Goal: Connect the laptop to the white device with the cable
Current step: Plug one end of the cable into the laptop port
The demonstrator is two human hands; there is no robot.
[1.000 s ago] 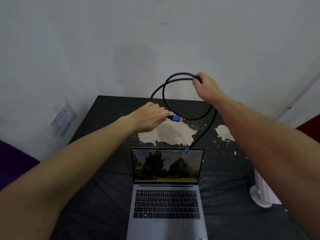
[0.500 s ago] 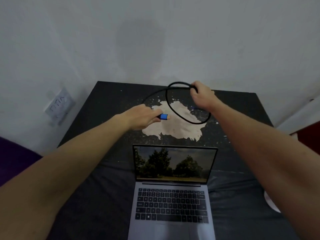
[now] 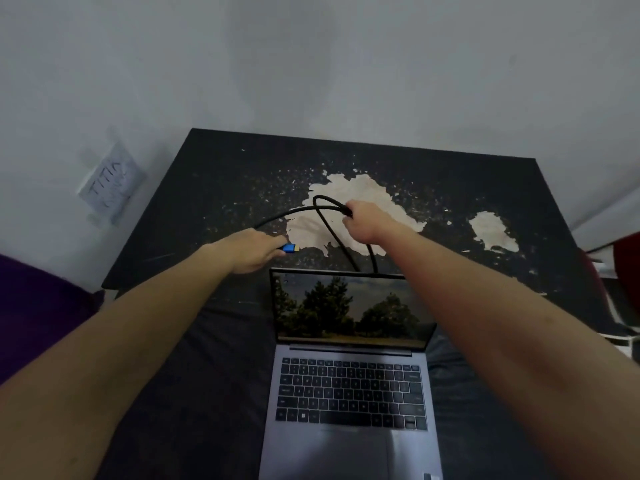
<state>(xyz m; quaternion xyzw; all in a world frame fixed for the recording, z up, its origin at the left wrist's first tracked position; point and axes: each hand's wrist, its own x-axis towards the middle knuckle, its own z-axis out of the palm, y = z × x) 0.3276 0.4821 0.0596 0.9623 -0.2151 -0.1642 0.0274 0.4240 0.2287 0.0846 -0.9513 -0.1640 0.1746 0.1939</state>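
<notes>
Above an open laptop (image 3: pixel 349 375), the left hand (image 3: pixel 252 251) pinches the cable's blue plug (image 3: pixel 289 248), tip free for insertion. The right hand (image 3: pixel 367 223) grips the looped black cable (image 3: pixel 325 223), keeping slack off the surface (image 3: pixel 242 174). No white device visible.

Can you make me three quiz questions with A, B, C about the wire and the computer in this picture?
1. Where is the blue plug?
A. In the left hand
B. On the keyboard
C. On the floor

2. What colour is the cable?
A. White
B. Black
C. Red

3. Is the laptop open or shut?
A. Shut
B. Open with a dark screen
C. Open, showing trees

Answers:
1. A: the left hand pinches the blue plug above the table.
2. B: the cable is black, looped in the right hand.
3. C: the laptop has its lid up, with trees on the screen.
</notes>
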